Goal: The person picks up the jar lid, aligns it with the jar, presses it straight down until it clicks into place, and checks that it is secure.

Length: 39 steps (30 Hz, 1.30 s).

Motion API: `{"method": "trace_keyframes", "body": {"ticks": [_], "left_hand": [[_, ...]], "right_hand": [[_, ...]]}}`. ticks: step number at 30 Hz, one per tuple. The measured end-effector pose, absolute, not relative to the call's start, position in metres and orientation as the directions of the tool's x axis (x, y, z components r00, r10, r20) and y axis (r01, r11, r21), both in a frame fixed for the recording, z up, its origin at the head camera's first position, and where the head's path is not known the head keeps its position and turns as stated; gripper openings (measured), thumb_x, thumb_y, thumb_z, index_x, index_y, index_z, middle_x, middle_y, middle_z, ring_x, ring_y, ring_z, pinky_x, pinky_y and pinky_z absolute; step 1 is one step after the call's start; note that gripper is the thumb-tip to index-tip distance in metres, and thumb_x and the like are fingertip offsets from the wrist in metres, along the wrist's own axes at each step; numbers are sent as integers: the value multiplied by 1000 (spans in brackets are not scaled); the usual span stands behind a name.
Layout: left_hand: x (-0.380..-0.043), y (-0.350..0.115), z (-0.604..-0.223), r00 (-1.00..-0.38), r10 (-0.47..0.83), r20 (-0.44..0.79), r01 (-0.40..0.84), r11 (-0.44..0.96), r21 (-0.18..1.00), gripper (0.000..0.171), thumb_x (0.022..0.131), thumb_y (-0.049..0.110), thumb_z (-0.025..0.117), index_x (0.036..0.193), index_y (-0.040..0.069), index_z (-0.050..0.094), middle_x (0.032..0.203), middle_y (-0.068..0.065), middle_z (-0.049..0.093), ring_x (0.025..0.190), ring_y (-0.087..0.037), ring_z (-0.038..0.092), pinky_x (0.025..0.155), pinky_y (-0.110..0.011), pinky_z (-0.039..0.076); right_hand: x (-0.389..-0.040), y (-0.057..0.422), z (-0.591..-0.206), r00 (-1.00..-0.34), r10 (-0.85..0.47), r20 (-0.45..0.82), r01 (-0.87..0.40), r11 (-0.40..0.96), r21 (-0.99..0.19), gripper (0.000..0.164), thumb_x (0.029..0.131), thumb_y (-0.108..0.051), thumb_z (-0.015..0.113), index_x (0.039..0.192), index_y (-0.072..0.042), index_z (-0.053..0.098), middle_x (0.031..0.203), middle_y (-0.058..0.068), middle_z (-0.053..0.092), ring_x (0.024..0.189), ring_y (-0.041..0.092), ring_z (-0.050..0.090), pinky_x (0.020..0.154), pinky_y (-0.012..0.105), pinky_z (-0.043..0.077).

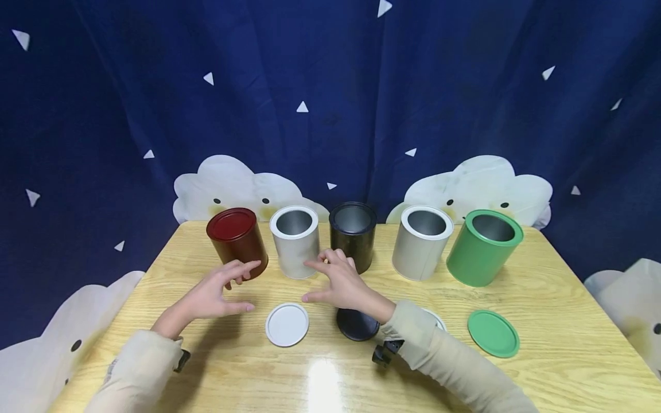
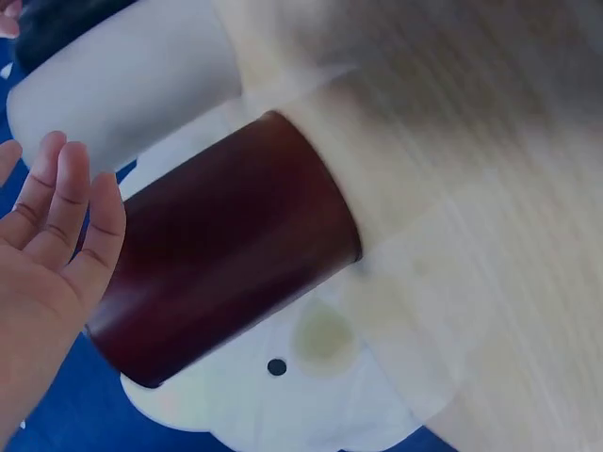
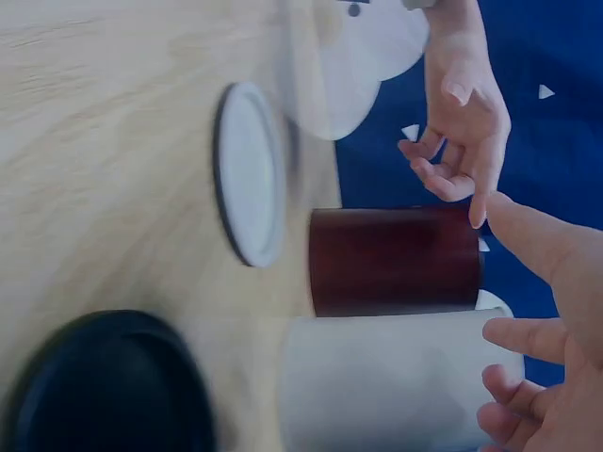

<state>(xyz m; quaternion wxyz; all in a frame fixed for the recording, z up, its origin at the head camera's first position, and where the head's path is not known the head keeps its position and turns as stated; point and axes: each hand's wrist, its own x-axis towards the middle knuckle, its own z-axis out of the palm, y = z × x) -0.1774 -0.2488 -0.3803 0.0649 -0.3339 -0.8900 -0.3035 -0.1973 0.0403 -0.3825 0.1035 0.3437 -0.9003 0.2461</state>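
My left hand [image 1: 214, 295] hovers in front of the dark red can [image 1: 242, 252], thumb and fingers spread and holding nothing. That can has a red lid [image 1: 233, 224] on top. My right hand [image 1: 341, 284] is in the air before the open white can [image 1: 296, 252] and the open black can [image 1: 357, 249], fingers loosely bent around nothing. Between and below the hands a white lid [image 1: 287, 324] lies on the table. A black lid [image 1: 356, 326] sits partly hidden under my right wrist. In the right wrist view, the left hand [image 3: 468, 122] appears beyond the red can [image 3: 396, 262].
Farther right stand another open white can [image 1: 417, 252] and an open green can [image 1: 477, 258]. A green lid [image 1: 493, 334] lies before them. My right sleeve [image 1: 444, 355] covers most of a second white lid [image 1: 437, 319]. A blue curtain [image 1: 330, 86] hangs behind the wooden table [image 1: 248, 378].
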Motion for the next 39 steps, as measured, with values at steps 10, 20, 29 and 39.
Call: {"method": "trace_keyframes", "body": {"ticks": [10, 20, 29, 39], "left_hand": [[-180, -242, -403, -759, 604, 241, 611, 535, 583, 77, 63, 26, 83, 129, 7, 49, 109, -3, 50, 92, -27, 50, 66, -38, 43], [-181, -235, -422, -706, 697, 125, 642, 556, 527, 83, 63, 38, 82, 130, 2, 47, 110, -11, 47, 101, -22, 43, 83, -40, 39], [-180, -233, -432, -712, 700, 48, 630, 609, 482, 88, 60, 43, 81, 130, 2, 47, 110, -7, 45, 101, -23, 42, 78, -39, 35], [-172, -226, -432, -744, 668, -26, 600, 684, 416, 87, 56, 43, 83, 128, 6, 51, 108, -5, 41, 96, -22, 35, 71, -35, 28]], "right_hand": [[-194, 46, -406, -734, -621, 274, -673, 612, -416, 68, 64, -42, 79, 121, -9, 60, 102, 3, 44, 90, 20, 36, 68, 30, 24], [-191, 46, -425, -737, -657, 157, -661, 652, -371, 73, 64, -45, 79, 124, -11, 57, 103, 4, 39, 90, 21, 33, 71, 33, 26], [-184, 43, -439, -736, -672, 80, -665, 696, -271, 74, 63, -54, 75, 124, -16, 57, 100, 0, 38, 87, 18, 31, 68, 30, 22], [-177, 33, -443, -727, -686, 18, -671, 705, -229, 75, 64, -56, 73, 126, -16, 56, 97, -3, 37, 84, 15, 29, 67, 28, 22]]}}
